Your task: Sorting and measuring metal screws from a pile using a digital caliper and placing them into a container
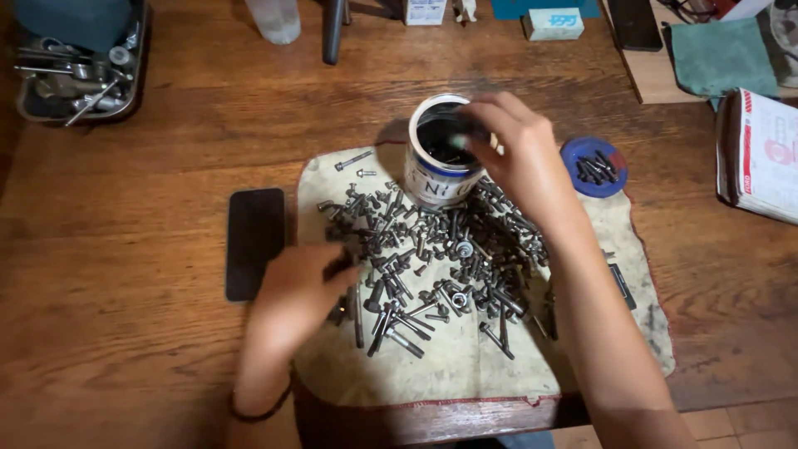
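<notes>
While the view runs from the left edge, a metal tray (79, 100) of loose hardware sits at the far corner of the wooden table (125, 333), well apart from the work. Nearer — a dark phone (253, 241) lies face up just beside the cloth (465, 366). Left hand (299, 291) rests at the cloth's left margin, fingers curled into the edge of the pile of bolts and screws (440, 266); it seems pinched on something small, but motion blur hides it and I cannot tell what, if anything, it holds. Centre: a white tin (436, 154) stands upright on the cloth's far side, touching the pile. Right hand (511, 150) hovers over the tin's mouth, fingertips bunched as if gripping a small piece — the piece itself is not visible. Further right, a blue lid (593, 166) holds a few dark screws.

Risk, as judged: the right wrist crosses close above the tin's rim, so a knock could tip it into the pile. A left-hand sweep could push bolts off the cloth toward the phone.
</notes>
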